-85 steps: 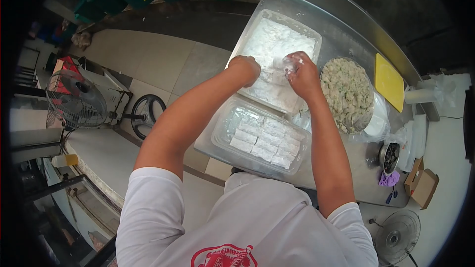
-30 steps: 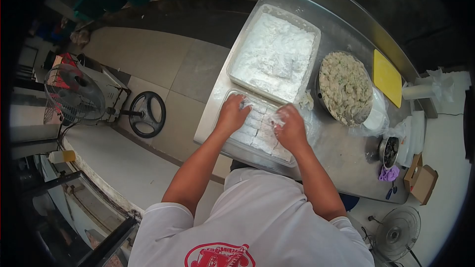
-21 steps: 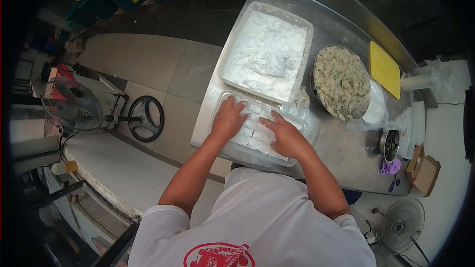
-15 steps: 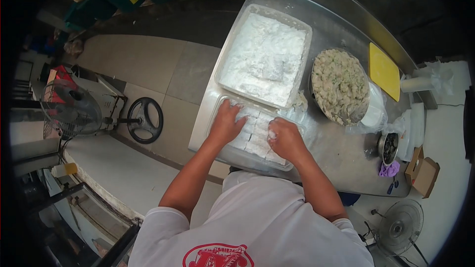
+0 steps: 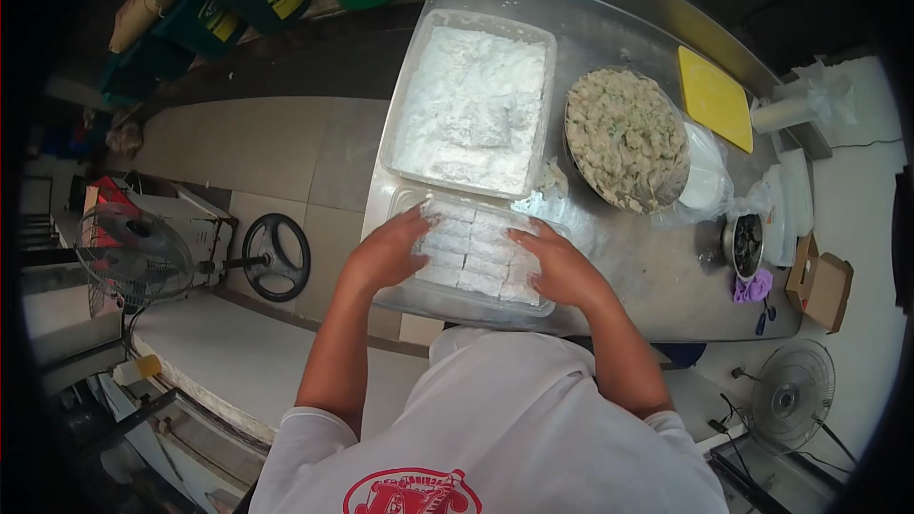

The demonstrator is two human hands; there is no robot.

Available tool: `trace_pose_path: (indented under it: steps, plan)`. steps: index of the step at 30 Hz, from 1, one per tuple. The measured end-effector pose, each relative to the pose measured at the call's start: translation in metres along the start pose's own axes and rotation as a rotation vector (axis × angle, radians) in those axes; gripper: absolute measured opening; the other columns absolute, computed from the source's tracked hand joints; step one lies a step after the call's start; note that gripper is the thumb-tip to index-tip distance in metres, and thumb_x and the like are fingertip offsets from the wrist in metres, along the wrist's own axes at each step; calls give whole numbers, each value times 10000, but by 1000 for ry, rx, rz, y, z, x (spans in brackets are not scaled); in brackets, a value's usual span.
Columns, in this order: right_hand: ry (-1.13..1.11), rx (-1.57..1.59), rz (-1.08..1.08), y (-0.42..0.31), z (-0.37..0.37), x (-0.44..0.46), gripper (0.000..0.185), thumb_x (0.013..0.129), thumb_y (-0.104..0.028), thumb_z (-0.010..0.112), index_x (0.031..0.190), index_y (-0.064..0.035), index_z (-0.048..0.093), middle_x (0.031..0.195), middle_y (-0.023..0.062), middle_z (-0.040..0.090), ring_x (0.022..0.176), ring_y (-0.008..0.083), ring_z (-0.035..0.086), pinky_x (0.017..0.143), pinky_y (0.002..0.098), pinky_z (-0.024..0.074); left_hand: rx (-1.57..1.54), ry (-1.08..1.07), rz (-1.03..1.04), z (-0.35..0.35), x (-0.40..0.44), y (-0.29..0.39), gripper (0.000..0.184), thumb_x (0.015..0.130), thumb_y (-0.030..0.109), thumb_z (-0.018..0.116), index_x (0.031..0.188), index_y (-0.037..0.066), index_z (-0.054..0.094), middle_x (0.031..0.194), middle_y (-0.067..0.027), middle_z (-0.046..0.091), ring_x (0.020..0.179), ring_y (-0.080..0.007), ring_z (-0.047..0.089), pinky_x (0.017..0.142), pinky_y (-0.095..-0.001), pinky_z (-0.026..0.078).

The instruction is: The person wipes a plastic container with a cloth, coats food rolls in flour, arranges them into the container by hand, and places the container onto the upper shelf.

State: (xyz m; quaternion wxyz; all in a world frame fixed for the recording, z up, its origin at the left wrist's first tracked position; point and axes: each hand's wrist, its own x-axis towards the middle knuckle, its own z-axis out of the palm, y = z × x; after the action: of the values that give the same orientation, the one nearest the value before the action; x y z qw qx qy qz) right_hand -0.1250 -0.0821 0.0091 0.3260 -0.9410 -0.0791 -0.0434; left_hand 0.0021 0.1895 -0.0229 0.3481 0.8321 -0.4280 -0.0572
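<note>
Rows of white, flour-coated rectangular pieces (image 5: 473, 249) fill a shallow clear plastic tray (image 5: 495, 305) at the near edge of the steel table. My left hand (image 5: 386, 249) rests at the tray's left side, fingers spread over the end pieces. On the opposite side, my right hand (image 5: 560, 265) is also open, its fingertips at the right-hand pieces. Neither hand grips a piece. Just beyond the tray stands a larger plastic container (image 5: 388, 148) of white flour (image 5: 476, 86), with a coated piece (image 5: 490, 126) lying on the flour.
Right of the flour, a round bowl holds a pale, green-flecked mixture (image 5: 628, 138). Farther right are a yellow cutting board (image 5: 716, 98), a small dark-filled pot (image 5: 744, 246), a purple cloth (image 5: 752, 286) and a cardboard box (image 5: 821, 284). The steel table (image 5: 657, 295) has a raised back edge.
My right hand, earlier closed at the right-hand pieces, has opened. My left hand has drawn slightly outward to the tray's left edge. The camera view has shifted a little.
</note>
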Motion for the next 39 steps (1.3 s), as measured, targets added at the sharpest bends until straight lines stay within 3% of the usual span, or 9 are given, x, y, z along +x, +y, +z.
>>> trace_pose_path:
  steps: [3, 5, 9, 17, 23, 26, 34, 37, 39]
  plan:
    - [-55, 171, 430, -20, -25, -6, 191, 728, 18, 680, 899, -9, 598, 885, 187, 617, 801, 379, 625, 719, 467, 495, -143, -97, -204, -27, 5, 32, 331, 759, 34, 729, 1076, -22, 657, 1206, -230, 623, 1124, -373, 607, 941, -407, 490]
    - [-43, 187, 374, -7, -17, -17, 175, 721, 30, 660, 887, -7, 615, 913, 198, 627, 845, 406, 624, 756, 497, 492, -196, -340, -791, -35, 23, 47, 496, 773, 68, 727, 1252, 9, 614, 1399, -249, 510, 1328, -399, 455, 1103, -427, 382]
    - [-444, 76, 274, -9, -6, -29, 666, 740, 14, 669, 1378, -90, 507, 1492, 264, 360, 1364, 413, 398, 1076, 419, 421, -18, -252, -261, 5, -1, 32, 466, 781, 88, 729, 1224, -5, 618, 1354, -267, 536, 1293, -424, 479, 1075, -432, 405]
    - [-414, 280, 159, 39, -48, -29, 541, 768, -41, 698, 1292, -49, 567, 1348, 245, 502, 1241, 403, 507, 1029, 413, 439, -202, -116, -366, 49, 35, 106, 375, 781, 64, 716, 1133, -20, 621, 1047, -224, 623, 929, -421, 605, 756, -449, 503]
    - [27, 390, 46, 125, -152, -69, 276, 835, -107, 693, 1099, -26, 671, 1103, 174, 650, 1057, 369, 612, 944, 417, 487, -216, -98, -362, 100, 75, 189, 401, 776, 4, 706, 1164, -10, 606, 1092, -197, 612, 929, -373, 625, 712, -393, 512]
    - [499, 502, 265, 229, -242, -78, 177, 878, -18, 623, 1044, 8, 680, 939, 74, 702, 878, 180, 645, 807, 325, 528, -138, -41, -296, 125, 81, 213, 414, 778, 6, 710, 1178, -8, 606, 1091, -199, 615, 934, -355, 633, 717, -373, 521]
    - [1467, 1123, 614, 452, -516, -41, 152, 957, -211, 627, 1032, -80, 608, 783, -4, 513, 623, 126, 445, 549, 307, 388, -160, 76, -444, 159, 85, 261, 377, 780, -7, 699, 1149, -17, 619, 1083, -201, 624, 932, -357, 634, 769, -371, 522]
    - [1437, 1201, 443, 498, -534, -39, 139, 909, -170, 680, 973, -56, 632, 730, 10, 545, 598, 138, 500, 506, 315, 409, -146, 104, -488, 162, 78, 261, 370, 780, -11, 693, 1143, -18, 624, 1066, -198, 631, 927, -353, 637, 782, -367, 520]
    - [1221, 1250, -172, 455, -534, -43, 125, 907, -157, 672, 969, -57, 630, 768, 25, 590, 633, 160, 538, 567, 347, 468, -139, 126, -492, 163, 85, 265, 364, 779, -13, 691, 1138, -20, 628, 1054, -197, 634, 924, -352, 639, 791, -365, 518]
